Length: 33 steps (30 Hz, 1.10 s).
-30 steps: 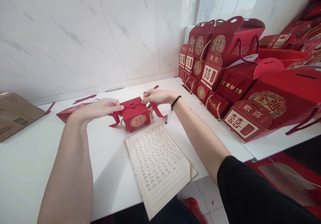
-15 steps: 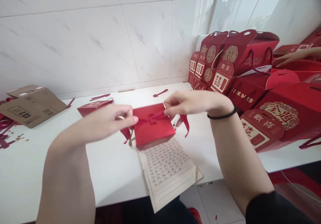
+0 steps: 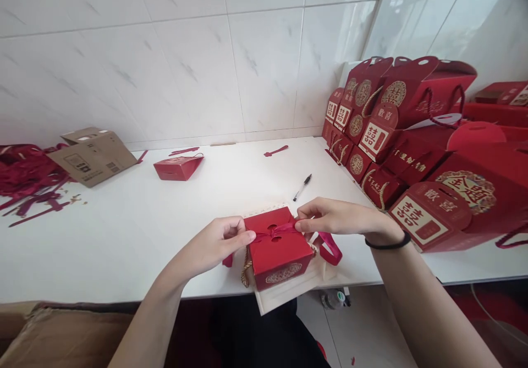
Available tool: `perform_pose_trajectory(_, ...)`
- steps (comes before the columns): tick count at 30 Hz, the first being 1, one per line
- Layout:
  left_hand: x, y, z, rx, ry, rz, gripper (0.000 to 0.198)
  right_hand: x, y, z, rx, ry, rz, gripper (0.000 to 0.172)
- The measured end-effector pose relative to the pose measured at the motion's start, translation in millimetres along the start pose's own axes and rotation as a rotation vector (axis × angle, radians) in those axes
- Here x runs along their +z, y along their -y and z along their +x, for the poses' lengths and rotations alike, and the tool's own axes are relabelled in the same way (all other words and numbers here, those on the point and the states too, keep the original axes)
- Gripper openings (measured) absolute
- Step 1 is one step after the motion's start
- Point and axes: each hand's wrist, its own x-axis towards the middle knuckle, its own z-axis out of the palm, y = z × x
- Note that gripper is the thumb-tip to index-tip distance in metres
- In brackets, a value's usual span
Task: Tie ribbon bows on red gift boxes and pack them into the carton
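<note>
A red gift box (image 3: 284,252) with gold rope handles sits on an open notebook (image 3: 284,296) at the table's front edge. Across the box's top runs a dark red ribbon (image 3: 284,228), knotted at the middle over a cut-out. My left hand (image 3: 229,241) pinches the ribbon at the box's left edge, thumb and forefinger together. On the other side my right hand (image 3: 325,215) grips the ribbon's right part, and a loose end hangs down beyond it. Most of the notebook's page is hidden under the box.
Red gift boxes (image 3: 379,131) stand stacked on the right. A pen (image 3: 302,187) lies behind my right hand. Farther back are a small red box (image 3: 177,167) and a ribbon piece (image 3: 276,150). A brown carton (image 3: 94,156) and heaped ribbons (image 3: 28,172) are on the left.
The view has shifted, and the box now rests nearer the table's front edge, covering more of the notebook. Both hands still pinch the ribbon. The other person's hand at the right is gone from view.
</note>
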Motion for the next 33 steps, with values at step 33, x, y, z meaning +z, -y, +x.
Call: perform_pose_trajectory(33, 58.4, 44, -5, 0.169, -0.275, -0.558, 0.043, 69, -37, 6, -0.177, -0.409, 0.743, 0.048)
